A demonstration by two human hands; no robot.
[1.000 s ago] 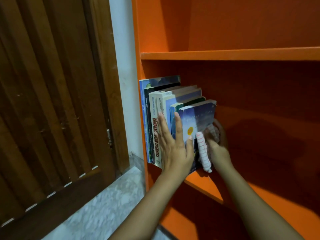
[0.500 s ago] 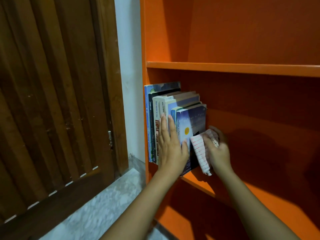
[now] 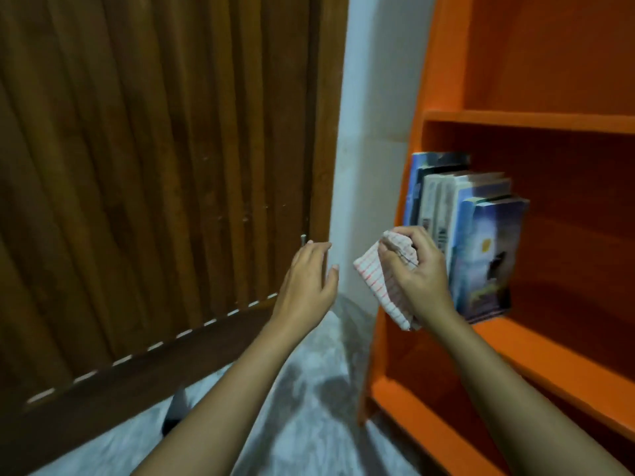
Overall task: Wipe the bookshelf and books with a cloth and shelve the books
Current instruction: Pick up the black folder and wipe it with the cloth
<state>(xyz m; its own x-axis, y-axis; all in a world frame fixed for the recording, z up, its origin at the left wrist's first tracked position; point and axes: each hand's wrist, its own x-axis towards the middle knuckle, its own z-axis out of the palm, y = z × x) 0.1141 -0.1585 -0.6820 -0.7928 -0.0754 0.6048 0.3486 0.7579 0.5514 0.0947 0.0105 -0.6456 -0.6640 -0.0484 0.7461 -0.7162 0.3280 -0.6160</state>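
Both hands have left the books (image 3: 481,249), standing at the left end of the bookshelf (image 3: 515,120) (shelving looks done). Left hand (image 3: 305,290) hangs loose-fingered, empty, left of the bookshelf; right hand (image 3: 422,283) grips the cloth (image 3: 374,276) before it.

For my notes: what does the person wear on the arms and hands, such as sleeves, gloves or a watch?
Nothing visible. The left hand and right hand have no gloves, rings or watch, and no sleeve covers either forearm.

Books (image 3: 481,242): upright on your bookshelf (image 3: 567,365), at its left end.
Cloth (image 3: 378,280): before the books, toward your left.
Door (image 3: 154,166): left of the bookshelf.
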